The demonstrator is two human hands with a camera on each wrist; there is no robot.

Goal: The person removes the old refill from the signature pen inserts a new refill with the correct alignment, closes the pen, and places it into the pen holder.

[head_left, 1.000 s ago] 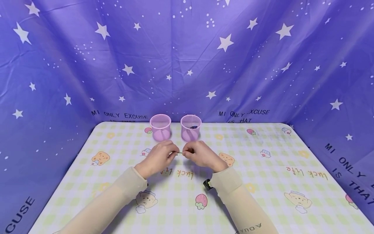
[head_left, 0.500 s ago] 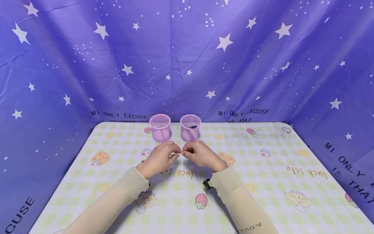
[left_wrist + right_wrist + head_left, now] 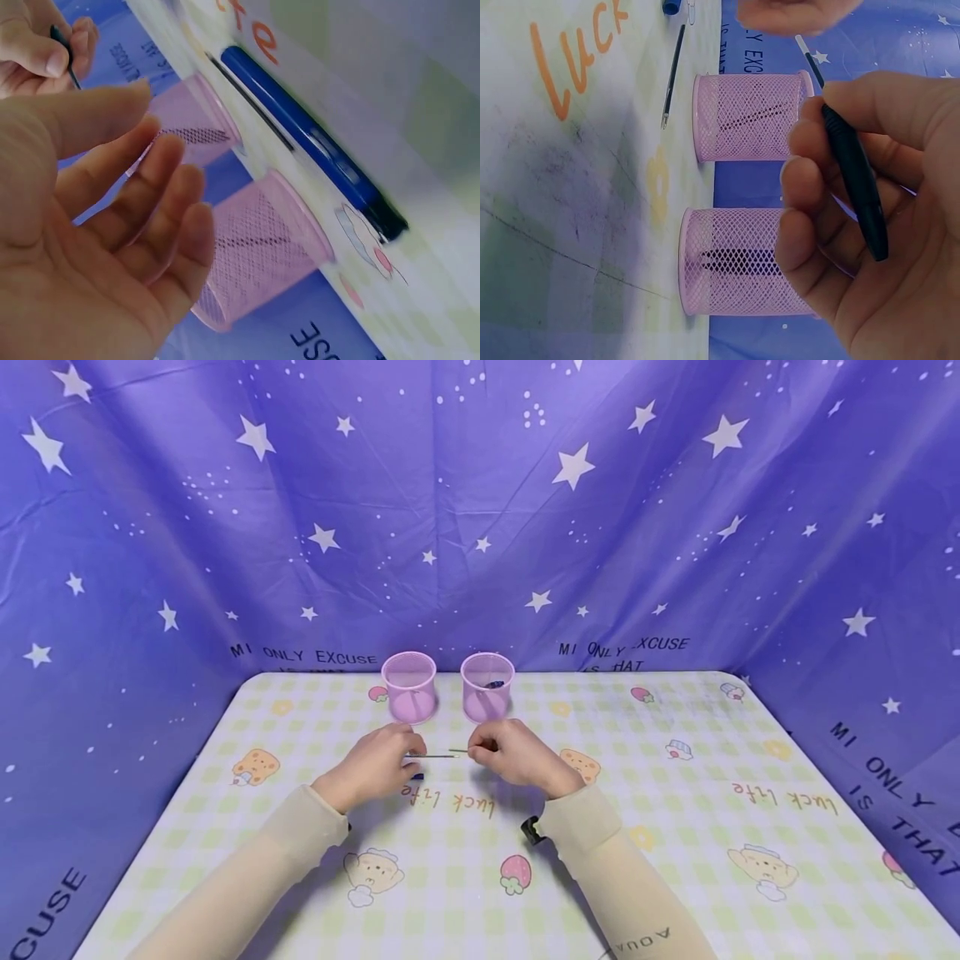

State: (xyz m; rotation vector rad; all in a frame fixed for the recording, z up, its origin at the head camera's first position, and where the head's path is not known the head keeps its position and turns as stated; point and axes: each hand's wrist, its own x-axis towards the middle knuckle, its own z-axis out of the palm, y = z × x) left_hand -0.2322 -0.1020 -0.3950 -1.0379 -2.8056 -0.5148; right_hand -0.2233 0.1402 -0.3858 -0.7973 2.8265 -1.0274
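In the head view my right hand (image 3: 521, 758) pinches a dark pen grip section (image 3: 855, 180) between thumb and fingers. A thin refill (image 3: 810, 58) with a pale end sticks out of it towards the left hand. My left hand (image 3: 369, 768) hovers apart from it, fingers loosely bent around nothing, as the left wrist view shows. Below this hand, a blue pen barrel (image 3: 307, 139) lies on the table. Beside the barrel is a loose dark refill (image 3: 251, 101), its ballpoint end (image 3: 665, 120) seen in the right wrist view.
Two pink mesh cups stand side by side behind the hands. Inside the right cup (image 3: 487, 706) lies something small and dark blue; the left cup (image 3: 408, 703) is beside it. A checked cloth covers the table (image 3: 660, 860), with a purple star curtain (image 3: 465, 527) around it.
My left hand has drawn away to the left from the thin refill that spanned both hands. The loose refill and blue barrel now show in the head view. The right hand stays in place.
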